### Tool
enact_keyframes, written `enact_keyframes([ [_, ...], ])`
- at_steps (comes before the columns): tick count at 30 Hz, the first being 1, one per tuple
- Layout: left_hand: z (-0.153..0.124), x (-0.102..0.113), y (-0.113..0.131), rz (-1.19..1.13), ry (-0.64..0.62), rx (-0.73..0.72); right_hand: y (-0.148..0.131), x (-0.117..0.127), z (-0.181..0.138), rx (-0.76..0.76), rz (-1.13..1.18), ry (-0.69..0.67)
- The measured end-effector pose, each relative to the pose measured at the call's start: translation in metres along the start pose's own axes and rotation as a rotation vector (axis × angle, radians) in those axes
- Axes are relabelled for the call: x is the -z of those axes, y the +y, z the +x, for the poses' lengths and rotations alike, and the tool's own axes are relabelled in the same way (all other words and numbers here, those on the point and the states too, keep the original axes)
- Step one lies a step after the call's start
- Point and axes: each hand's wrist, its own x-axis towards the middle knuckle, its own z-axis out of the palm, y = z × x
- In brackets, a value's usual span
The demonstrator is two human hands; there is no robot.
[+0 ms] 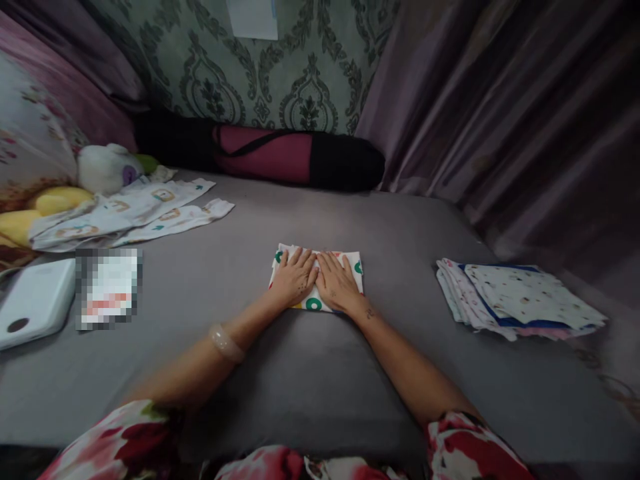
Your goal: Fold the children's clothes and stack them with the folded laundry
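Observation:
A folded white cloth with green, red and yellow ring prints lies flat on the grey sheet in front of me. My left hand rests palm down on its left half, fingers stretched away from me. On the right half lies my right hand, also flat with fingers extended. The two hands almost touch at the thumbs and hide the middle of the cloth. Whether it is a garment or a plain cloth, I cannot tell.
Folded clothes are stacked at the right. Printed white baby clothes lie spread at the left beside a plush toy. A white box-shaped device sits near left. Along the wall runs a black and maroon long bag.

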Motion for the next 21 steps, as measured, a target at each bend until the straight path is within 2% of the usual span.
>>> enact_keyframes([
  [3,-0.001,0.005,-0.001,0.004,0.003,0.013,0.003,0.004,0.0,-0.012,0.014,-0.014],
  [7,-0.005,0.005,-0.007,0.022,0.074,0.073,0.008,0.004,-0.004,-0.121,-0.02,0.04],
  [12,-0.006,-0.003,-0.011,0.026,0.043,0.095,0.009,-0.002,-0.008,-0.153,-0.038,0.049],
  [16,-0.007,0.002,-0.01,0.02,0.013,0.098,0.009,-0.001,-0.008,-0.157,-0.023,0.035],
  [21,-0.013,0.006,-0.022,-0.01,-0.01,0.175,0.018,0.003,-0.012,-0.273,-0.041,0.07],
])
